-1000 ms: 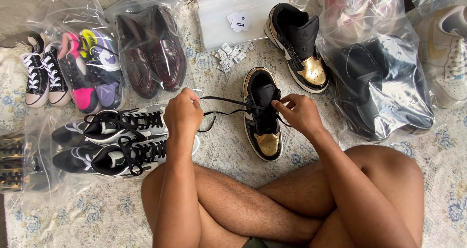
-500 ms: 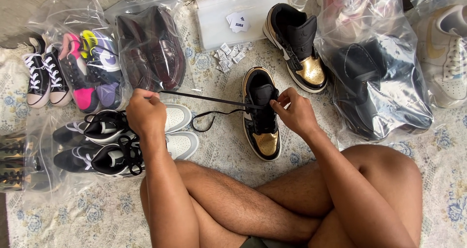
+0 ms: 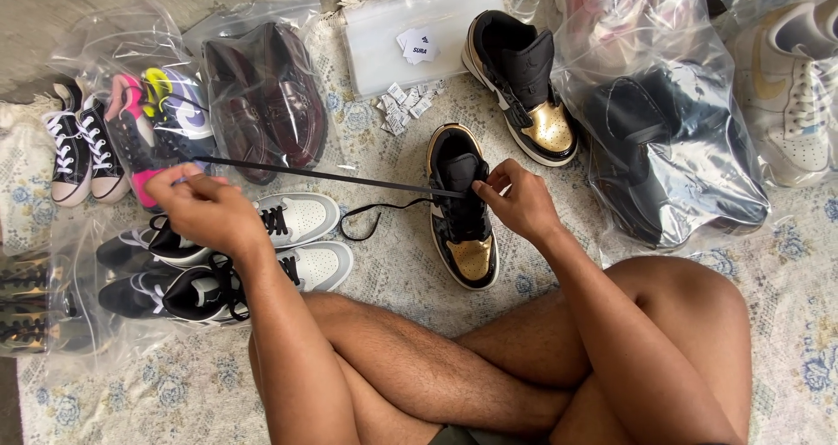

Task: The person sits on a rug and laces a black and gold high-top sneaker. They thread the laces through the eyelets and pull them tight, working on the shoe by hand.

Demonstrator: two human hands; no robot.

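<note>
Open rug between black-and-gold shoe and grey sneakers; crossed by taut lace; hemmed by bagged shoes.

Head camera looks steeply down, close over the lap

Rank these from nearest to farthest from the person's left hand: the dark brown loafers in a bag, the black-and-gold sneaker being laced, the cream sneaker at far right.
1. Dark brown loafers in a bag, just above the left hand.
2. Black-and-gold sneaker being laced, centre.
3. Cream sneaker, far right edge.
</note>
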